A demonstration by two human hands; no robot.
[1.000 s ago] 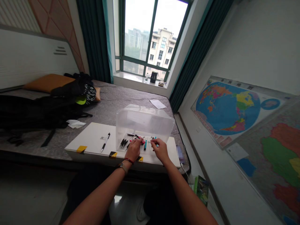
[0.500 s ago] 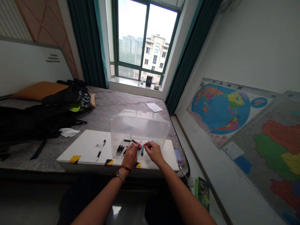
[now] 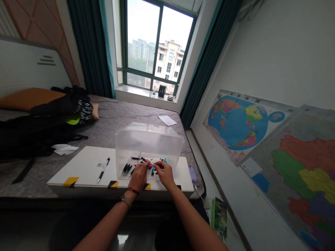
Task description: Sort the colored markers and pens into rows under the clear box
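Note:
A clear plastic bin (image 3: 149,143) lies on its side on a white box (image 3: 86,164), its opening toward me. Inside it are several black pens (image 3: 127,168), with red and teal ones among them. My left hand (image 3: 139,176) reaches into the opening, its fingers closed on a red pen (image 3: 150,165) mostly hidden by them. Close on its right, my right hand (image 3: 164,174) has thumb and fingertips pinched together; what they hold is too small to make out. A teal pen (image 3: 153,169) with a dark lower end stands out between the two hands.
A white-and-black pen (image 3: 104,170) lies on the box, left of the bin. The box rests on a grey mattress (image 3: 110,115) with dark clothing (image 3: 52,122), crumpled tissue (image 3: 65,149) and a paper sheet (image 3: 167,120). A phone-like object (image 3: 193,175) with a cable lies at right.
The view has shifted slightly, so the scene sits further left. Both hands stay at the bin's opening; the right fingertips have shifted slightly beside the teal pen.

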